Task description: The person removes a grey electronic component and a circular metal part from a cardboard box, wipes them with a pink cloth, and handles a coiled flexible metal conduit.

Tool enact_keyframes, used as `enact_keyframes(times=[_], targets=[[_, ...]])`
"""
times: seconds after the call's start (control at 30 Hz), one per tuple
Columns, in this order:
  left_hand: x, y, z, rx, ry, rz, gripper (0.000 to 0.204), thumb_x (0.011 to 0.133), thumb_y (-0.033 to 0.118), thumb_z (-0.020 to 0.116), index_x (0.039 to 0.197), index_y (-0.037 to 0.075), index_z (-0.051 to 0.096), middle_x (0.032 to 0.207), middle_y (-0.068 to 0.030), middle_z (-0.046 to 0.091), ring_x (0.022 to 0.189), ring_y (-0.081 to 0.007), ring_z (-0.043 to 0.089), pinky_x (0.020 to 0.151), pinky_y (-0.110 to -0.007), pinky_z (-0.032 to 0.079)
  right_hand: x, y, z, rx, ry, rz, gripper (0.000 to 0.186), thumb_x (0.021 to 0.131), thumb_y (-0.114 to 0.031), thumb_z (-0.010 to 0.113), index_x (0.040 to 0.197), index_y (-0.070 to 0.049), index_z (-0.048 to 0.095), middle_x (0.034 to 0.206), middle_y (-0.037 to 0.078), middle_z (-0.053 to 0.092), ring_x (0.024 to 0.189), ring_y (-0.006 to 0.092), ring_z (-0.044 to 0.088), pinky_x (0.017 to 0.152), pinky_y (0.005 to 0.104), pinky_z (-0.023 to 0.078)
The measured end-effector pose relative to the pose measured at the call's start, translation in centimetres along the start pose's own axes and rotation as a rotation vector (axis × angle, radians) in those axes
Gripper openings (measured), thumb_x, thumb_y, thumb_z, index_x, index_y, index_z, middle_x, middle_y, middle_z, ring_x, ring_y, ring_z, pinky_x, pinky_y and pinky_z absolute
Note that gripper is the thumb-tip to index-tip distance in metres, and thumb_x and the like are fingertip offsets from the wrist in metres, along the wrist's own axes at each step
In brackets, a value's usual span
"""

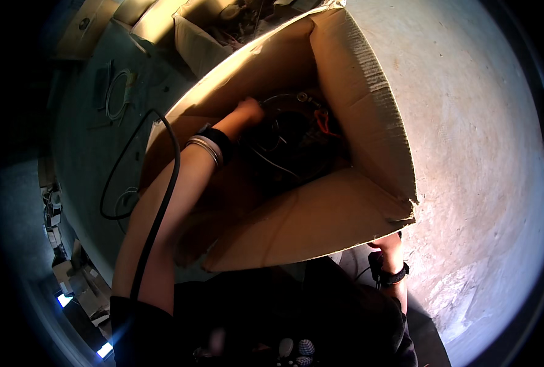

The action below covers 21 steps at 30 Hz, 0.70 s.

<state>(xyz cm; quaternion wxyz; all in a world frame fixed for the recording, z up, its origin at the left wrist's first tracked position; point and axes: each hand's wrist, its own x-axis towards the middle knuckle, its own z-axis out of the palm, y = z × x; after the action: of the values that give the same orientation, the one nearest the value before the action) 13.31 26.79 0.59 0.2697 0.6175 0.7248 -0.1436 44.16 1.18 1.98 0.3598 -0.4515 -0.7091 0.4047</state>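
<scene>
"Fingers of the left hand (249,111) were seen as a bent, bunched shape, but the tips were lost in the dark. It could not be told if they were spread, pressed together or pinching something."

"And the fingers of the right hand (387,242)?"

"Those were mostly hidden under the near side of the big box (308,220), so it could not be told how they were held. Whether the box was touched by them could not be told either."

"What was the biggest thing to be seen?"

"A pale surface (473,153), spread all down the right side. Next came the big box, made of brown cardboard. It was held open at the top, and the left arm was reached over into it."

"Were more boxes seen?"

"Yes, some other boxes (198,46) were seen past its far edge, up at the top."

"What was kept inside the big box?"

"A dark pile (302,137) was seen deep down, just beside the left hand. What it was made of was too dark to be told."

"And after that?"

"A black cable (177,159) was looped up and laid across the left forearm. Off to the left, a smaller pale coil (118,95) was seen. A black band (394,275) was worn on the right wrist, and a silver bangle (204,147) on the left."

"And the smallest things?"

"A bright orange bit (324,121) was seen on the pile, and near it a tiny round piece (302,96)."
</scene>
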Motion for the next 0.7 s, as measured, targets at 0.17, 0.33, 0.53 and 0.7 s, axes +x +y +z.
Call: enact_keyframes(times=[0.17,0.33,0.53,0.7], targets=[[-0.5,-0.1,-1.6,-0.089,-0.177,-0.018,0.045,0.074,0.028,0.059,0.105,-0.004,0.058,0.111,-0.0222,0.056,0.104,-0.0318,0.054,0.085,-0.037,0.043,0.4,-1.3,-0.3,0.079,0.127,-0.141,0.031,0.070,-0.009,0.064,0.099,-0.002,0.058,0.097,0.013,0.061,0.093,0.0313,0.056,0.082,0.0384,0.043],[-1.1,0.0,-2.9,-0.191,-0.244,0.068,0.044,0.075,0.030,0.057,0.104,-0.003,0.059,0.108,-0.0213,0.058,0.102,-0.0298,0.056,0.083,-0.036,0.043,0.2,-2.4,-0.4,-0.044,-0.049,0.109,0.036,0.071,-0.011,0.065,0.105,-0.003,0.056,0.104,0.013,0.059,0.100,0.0310,0.053,0.087,0.0377,0.041],[-3.1,1.1,-4.2,-0.214,-0.163,0.093,0.051,0.083,0.037,0.047,0.111,-0.005,0.054,0.114,-0.0219,0.054,0.110,-0.0302,0.050,0.090,-0.036,0.039,0.1,-3.4,-0.4,0.158,-0.059,0.513,0.017,0.074,-0.014,0.062,0.084,-0.004,0.053,0.081,0.008,0.053,0.073,0.0201,0.048,0.062,0.0316,0.037],[-3.3,0.8,-2.7,-0.674,-0.221,0.061,0.063,0.090,0.046,0.035,0.130,-0.002,0.031,0.135,-0.0218,0.033,0.125,-0.0344,0.031,0.101,-0.041,0.027,-0.4,-1.5,-0.1,-0.126,-0.119,0.207,0.028,0.074,-0.014,0.064,0.097,-0.003,0.054,0.097,0.012,0.054,0.090,0.0269,0.049,0.076,0.0351,0.039]])
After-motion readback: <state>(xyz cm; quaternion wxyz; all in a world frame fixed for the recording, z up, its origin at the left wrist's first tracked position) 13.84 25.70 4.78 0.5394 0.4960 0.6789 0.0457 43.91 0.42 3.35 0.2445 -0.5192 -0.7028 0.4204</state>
